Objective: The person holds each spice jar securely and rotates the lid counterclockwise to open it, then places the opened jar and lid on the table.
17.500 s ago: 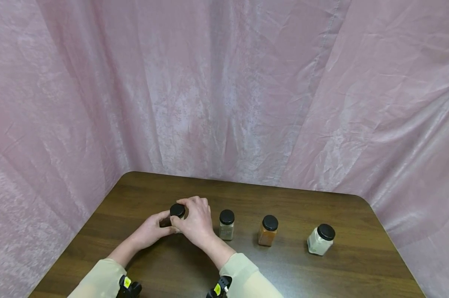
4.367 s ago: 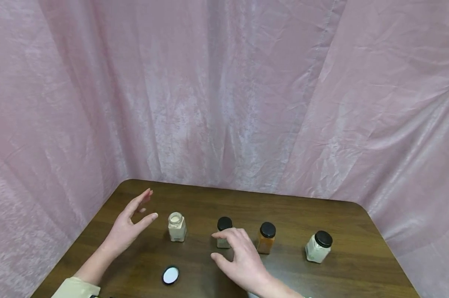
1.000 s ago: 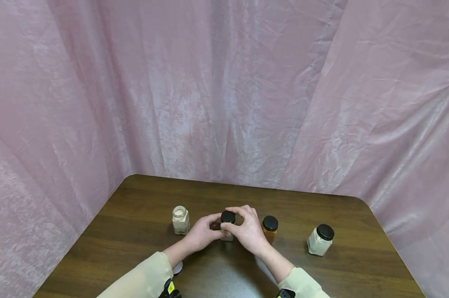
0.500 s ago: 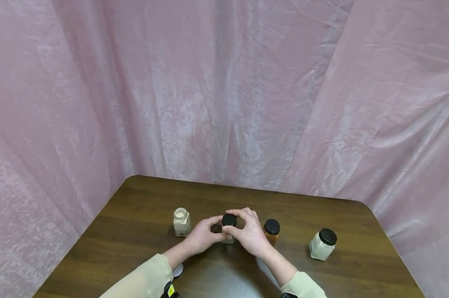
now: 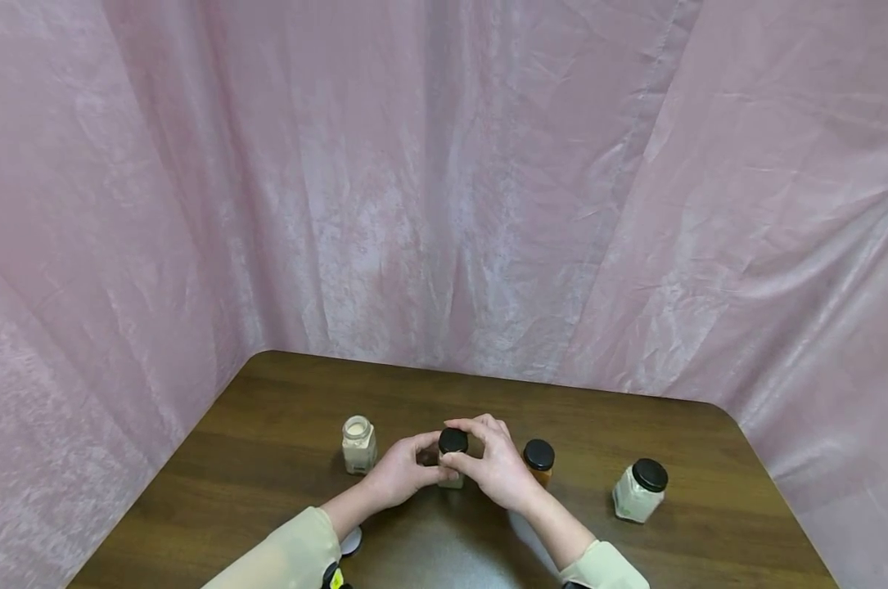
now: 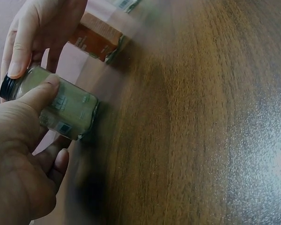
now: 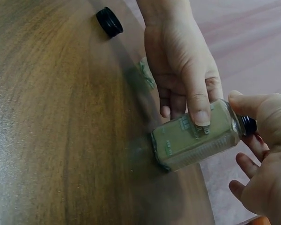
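My left hand (image 5: 397,473) grips the body of a square glass spice jar (image 6: 72,105) holding greenish powder. Thumb and fingers lie on opposite sides of the glass, and the jar stands upright on the table in the head view. From the right, my right hand (image 5: 501,468) pinches the jar's round black lid (image 5: 453,439) between thumb and forefinger; the lid sits on the jar's neck. Left of both hands stands an uncapped jar (image 5: 358,451) of pale powder. Its black lid (image 5: 351,541), white lining up, lies nearer the front, partly behind my left sleeve.
Just beyond my right hand stands a capped jar of orange powder (image 5: 538,462), partly covered by that hand. Farther right is a capped jar of whitish powder (image 5: 637,495). The brown wooden table (image 5: 296,409) ends at pink curtains (image 5: 340,204).
Earlier both hands were on the leftmost jar; it now stands uncapped with its lid on the table. Both hands moved right to the greenish jar and have kept nearly the same hold this past second.
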Demonstrator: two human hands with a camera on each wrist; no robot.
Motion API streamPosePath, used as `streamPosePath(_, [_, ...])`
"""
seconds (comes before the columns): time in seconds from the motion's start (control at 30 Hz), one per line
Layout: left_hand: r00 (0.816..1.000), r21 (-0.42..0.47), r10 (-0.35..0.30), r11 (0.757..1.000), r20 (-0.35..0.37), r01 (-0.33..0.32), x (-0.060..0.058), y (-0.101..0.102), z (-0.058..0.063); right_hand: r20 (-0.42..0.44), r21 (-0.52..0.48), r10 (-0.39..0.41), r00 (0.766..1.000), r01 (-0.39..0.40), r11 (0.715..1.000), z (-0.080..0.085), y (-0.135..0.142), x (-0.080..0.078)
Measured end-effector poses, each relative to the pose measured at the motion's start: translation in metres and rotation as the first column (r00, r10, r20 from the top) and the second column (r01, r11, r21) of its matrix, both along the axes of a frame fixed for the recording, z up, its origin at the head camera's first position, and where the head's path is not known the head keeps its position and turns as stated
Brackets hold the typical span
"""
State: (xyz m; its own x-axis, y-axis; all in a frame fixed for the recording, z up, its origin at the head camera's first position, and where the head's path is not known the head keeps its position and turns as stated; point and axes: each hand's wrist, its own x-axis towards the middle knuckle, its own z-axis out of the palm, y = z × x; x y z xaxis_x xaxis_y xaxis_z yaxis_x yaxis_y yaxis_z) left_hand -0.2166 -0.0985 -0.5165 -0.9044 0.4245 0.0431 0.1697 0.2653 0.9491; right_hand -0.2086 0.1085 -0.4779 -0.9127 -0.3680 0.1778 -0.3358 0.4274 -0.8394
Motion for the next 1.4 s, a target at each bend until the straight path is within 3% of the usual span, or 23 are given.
streamPosePath(0.47, [1.000, 0.027, -0.015, 1.000, 0.017, 0.015, 0.002, -0.002, -0.003, 0.060, 0.002, 0.074, 0.995, -0.075, 0.997, 0.002, 0.000, 0.001])
streamPosePath(0.83, [1.000, 0.016, -0.004, 1.000, -0.014, 0.004, -0.001, -0.001, -0.004, 0.013, -0.034, -0.022, 1.000, 0.022, 0.999, -0.002, -0.002, 0.002])
streamPosePath(1.4, [1.000, 0.010, 0.001, 1.000, -0.018, -0.001, 0.000, -0.001, -0.002, 0.088, -0.074, -0.167, 0.982, 0.174, 0.982, -0.007, -0.006, 0.007])
